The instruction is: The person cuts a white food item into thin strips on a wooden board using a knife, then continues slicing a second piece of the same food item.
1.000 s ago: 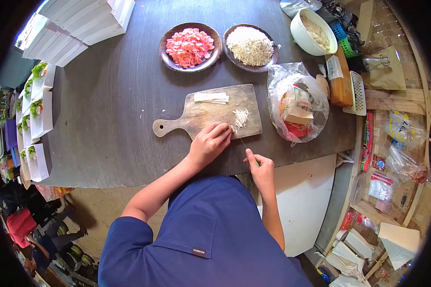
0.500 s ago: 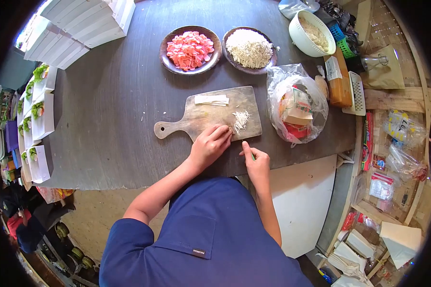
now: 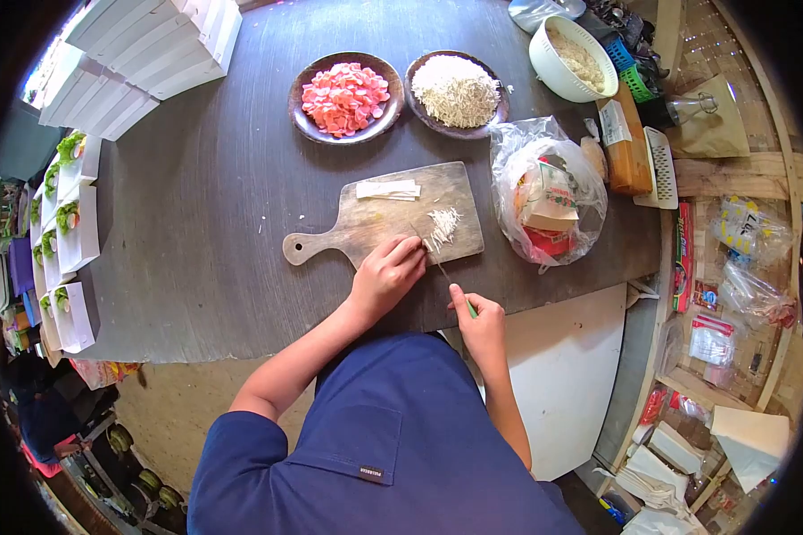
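A wooden cutting board (image 3: 366, 234) with a handle at its left lies near the table's front edge. My left hand (image 3: 389, 270) presses down on its front part with curled fingers, and the pale end of a food strip shows at the fingertips. My right hand (image 3: 479, 319) grips a knife (image 3: 443, 270) by its green handle. The thin blade points up and left, close beside the left fingertips. Just beyond the blade is a small heap of pale, finely cut shreds (image 3: 443, 225). Flat white strips (image 3: 388, 190) lie together at the board's far side.
Behind the board stand a bowl of pink slices (image 3: 345, 96) and a bowl of pale shreds (image 3: 456, 93). To the right are a plastic bag of packages (image 3: 549, 201), a white basin (image 3: 573, 59) and a grater (image 3: 658, 169). White boxes (image 3: 78, 227) line the left edge.
My right hand has shifted slightly down, and more of the blade shows beside the left fingertips. My left hand stays on the board. The whole view has shifted a little.
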Available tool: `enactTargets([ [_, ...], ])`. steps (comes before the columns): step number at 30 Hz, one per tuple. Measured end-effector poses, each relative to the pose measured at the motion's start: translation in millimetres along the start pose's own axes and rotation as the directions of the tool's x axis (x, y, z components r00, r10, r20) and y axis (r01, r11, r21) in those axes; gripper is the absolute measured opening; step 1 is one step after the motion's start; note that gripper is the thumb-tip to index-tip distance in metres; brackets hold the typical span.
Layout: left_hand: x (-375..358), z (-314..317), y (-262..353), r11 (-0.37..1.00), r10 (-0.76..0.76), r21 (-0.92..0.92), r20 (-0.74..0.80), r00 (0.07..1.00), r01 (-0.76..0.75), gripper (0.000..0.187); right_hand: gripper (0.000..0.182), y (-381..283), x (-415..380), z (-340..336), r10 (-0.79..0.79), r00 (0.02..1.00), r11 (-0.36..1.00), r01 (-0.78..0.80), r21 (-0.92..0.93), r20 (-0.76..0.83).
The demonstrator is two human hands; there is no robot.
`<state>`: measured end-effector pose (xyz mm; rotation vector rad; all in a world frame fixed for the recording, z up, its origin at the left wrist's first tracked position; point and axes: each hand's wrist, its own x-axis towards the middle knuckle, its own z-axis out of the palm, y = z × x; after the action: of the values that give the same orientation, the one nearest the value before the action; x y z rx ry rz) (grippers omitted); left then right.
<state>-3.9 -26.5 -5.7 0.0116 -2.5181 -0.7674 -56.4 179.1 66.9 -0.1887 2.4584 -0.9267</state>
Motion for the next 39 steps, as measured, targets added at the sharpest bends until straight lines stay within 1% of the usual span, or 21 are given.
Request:
enactTargets([
  [2,1,1,0,1.000,-0.012,-0.025,-0.040,0.999,0.011,0.022,0.061,-2,-1,-2,0.007,1.000,1.000,-0.007,0.001,-0.006],
  [4,2,-1,2,1.000,-0.005,-0.020,-0.046,0.999,0.004,0.023,0.060,-3,-1,-2,0.056,0.998,0.998,-0.056,0.028,0.028],
  [8,3,-1,3,1.000,-0.010,-0.019,-0.046,0.999,0.009,0.024,0.059,0,-2,-1,0.065,0.998,0.998,-0.065,0.022,0.028],
  [10,4,-2,3,1.000,-0.009,-0.025,-0.046,0.999,0.008,0.024,0.058,4,0,2,0.022,1.000,0.999,-0.022,-0.028,-0.010],
  [13,5,-2,2,0.999,-0.011,-0.032,-0.051,0.999,0.009,0.024,0.058,4,3,4,-0.010,1.000,1.000,0.010,0.007,-0.029],
  [16,5,-1,4,0.999,-0.021,-0.039,-0.054,0.998,0.019,0.022,0.058,0,16,12,0.004,1.000,1.000,-0.004,-0.004,0.008],
  [21,6,-1,3,0.998,-0.037,-0.049,-0.080,0.996,0.033,0.022,0.059,-8,22,14,0.003,1.000,1.000,-0.002,0.008,-0.023],
  [23,7,-3,3,0.998,-0.012,-0.056,-0.082,0.997,0.008,0.022,0.059,-5,21,9,-0.002,1.000,1.000,0.003,0.024,-0.014],
  [25,6,-3,5,0.998,-0.029,-0.059,-0.080,0.996,0.024,0.022,0.060,3,18,5,-0.036,0.999,0.998,0.037,0.057,-0.011],
  [28,7,-1,4,0.998,-0.037,-0.056,-0.077,0.996,0.033,0.020,0.061,9,11,4,-0.042,0.999,0.999,0.042,0.033,-0.013],
  [32,6,-1,5,0.999,-0.033,-0.036,-0.080,0.996,0.030,0.018,0.061,10,8,2,-0.010,1.000,0.999,0.010,0.039,0.016],
  [37,6,-1,5,0.998,-0.033,-0.054,-0.087,0.996,0.028,0.022,0.061,2,5,-3,0.030,0.998,0.999,-0.029,-0.015,0.046],
  [39,6,-2,4,0.998,-0.033,-0.050,-0.087,0.996,0.029,0.022,0.061,5,5,1,0.024,0.999,1.000,-0.024,-0.017,0.036],
])
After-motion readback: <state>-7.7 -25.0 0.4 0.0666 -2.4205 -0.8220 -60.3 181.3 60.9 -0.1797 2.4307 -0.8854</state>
